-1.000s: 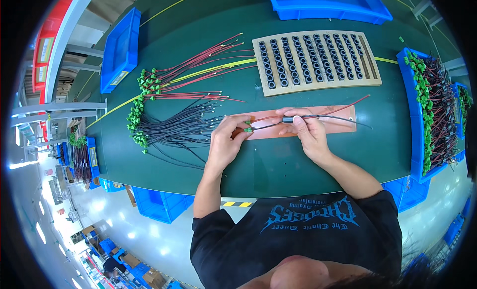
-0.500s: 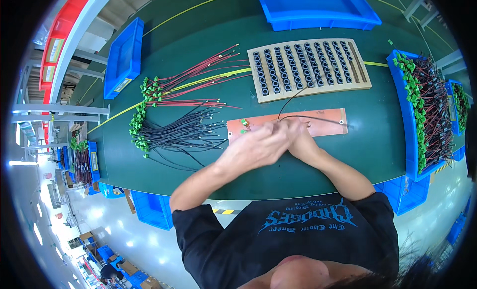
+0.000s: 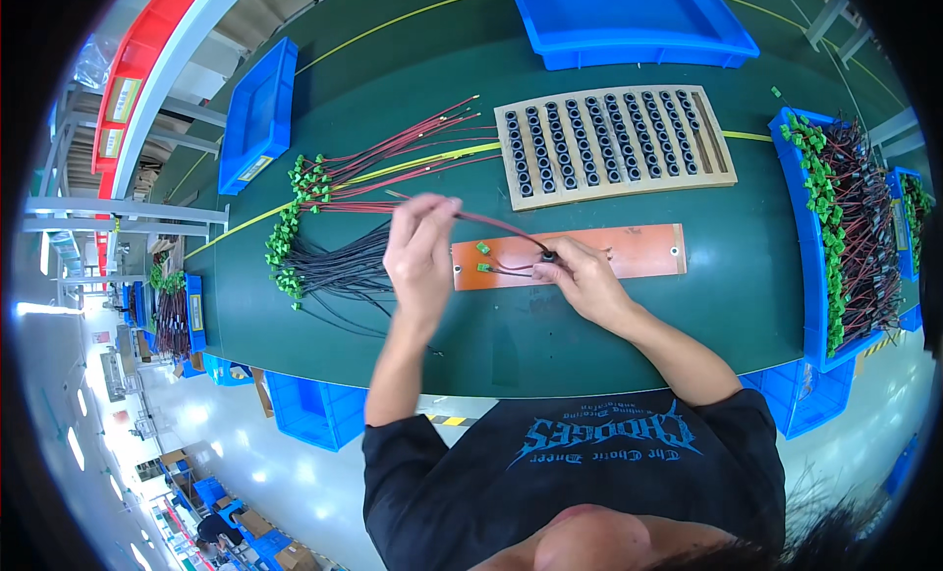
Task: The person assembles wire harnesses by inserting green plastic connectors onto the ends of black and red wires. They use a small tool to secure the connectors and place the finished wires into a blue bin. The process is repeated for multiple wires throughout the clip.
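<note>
Two large blue plastic bins stand at the far side of the green bench (image 3: 629,326) — one (image 3: 629,21) at the top centre, one (image 3: 257,114) at the far left — and both show only bare floors. A third blue tray (image 3: 810,267) runs along the right edge, packed with finished dark wire harnesses tipped with green plugs (image 3: 855,227); too many to count. A flat beige board with rows of black ring cores (image 3: 614,144) lies in the middle, nine columns or so, though the exact number of cores is hard to tell.

Left of centre lie two loose bundles: red wires with green plugs (image 3: 393,159) fanned out above, black wires with green plugs (image 3: 334,267) below.

The left hand (image 3: 420,247) is raised, its fingertips pinched on the end of a thin red-and-black wire (image 3: 496,222) — the wire slopes down to the right hand (image 3: 580,276), which rests closed on a small black ring core (image 3: 546,259) over the long orange rectangular board (image 3: 580,252). Two green plugs (image 3: 483,257) sit on that board, just left of the right hand.
</note>
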Tool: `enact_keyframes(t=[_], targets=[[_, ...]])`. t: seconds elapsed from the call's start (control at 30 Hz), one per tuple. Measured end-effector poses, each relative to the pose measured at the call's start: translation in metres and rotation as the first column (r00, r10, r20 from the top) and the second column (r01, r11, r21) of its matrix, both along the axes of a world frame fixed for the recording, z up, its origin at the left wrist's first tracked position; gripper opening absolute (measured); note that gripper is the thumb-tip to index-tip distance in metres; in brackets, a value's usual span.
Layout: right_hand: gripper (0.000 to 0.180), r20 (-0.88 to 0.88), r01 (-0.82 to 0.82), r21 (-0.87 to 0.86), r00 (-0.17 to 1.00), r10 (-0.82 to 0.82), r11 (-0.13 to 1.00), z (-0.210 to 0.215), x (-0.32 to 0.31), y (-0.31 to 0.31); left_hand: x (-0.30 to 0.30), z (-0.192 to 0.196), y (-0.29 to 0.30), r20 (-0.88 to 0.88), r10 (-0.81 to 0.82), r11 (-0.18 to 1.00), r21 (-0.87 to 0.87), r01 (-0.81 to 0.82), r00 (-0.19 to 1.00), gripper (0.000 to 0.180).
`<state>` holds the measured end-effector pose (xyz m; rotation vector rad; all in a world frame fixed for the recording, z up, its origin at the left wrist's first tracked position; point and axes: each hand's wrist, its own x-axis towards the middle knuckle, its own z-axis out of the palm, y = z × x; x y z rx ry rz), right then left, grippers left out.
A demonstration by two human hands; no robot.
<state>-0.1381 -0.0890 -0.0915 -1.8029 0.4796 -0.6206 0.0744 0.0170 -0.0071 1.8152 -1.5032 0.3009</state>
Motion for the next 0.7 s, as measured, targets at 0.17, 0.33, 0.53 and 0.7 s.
enact_keyframes(t=[0.17, 0.33, 0.53, 0.7], targets=[[0.019, 0.007, 0.043, 0.081, 0.999, -0.044, 0.996, -0.003, 0.002, 0.0, -0.069, -0.037, -0.011, -0.619, -0.077, 0.997, -0.073, 0.04, 0.782, 0.022], [0.021, -0.063, 0.063, 0.025, 0.996, -0.062, 0.998, -0.011, 0.003, 0.006, 0.007, 0.007, -0.001, 0.361, -0.013, 0.992, -0.109, 0.056, 0.932, 0.039], [0.023, 0.004, -0.025, 0.257, 1.0, 0.025, 0.966, -0.017, 0.006, 0.007, 0.052, 0.024, 0.023, 0.711, 0.115, 0.986, 0.003, -0.167, 0.694, 0.031], [0.021, 0.002, -0.003, 0.246, 1.0, 0.003, 0.969, -0.015, 0.002, 0.006, -0.02, -0.002, 0.005, -0.645, -0.214, 0.94, -0.341, -0.027, 0.733, 0.024]])
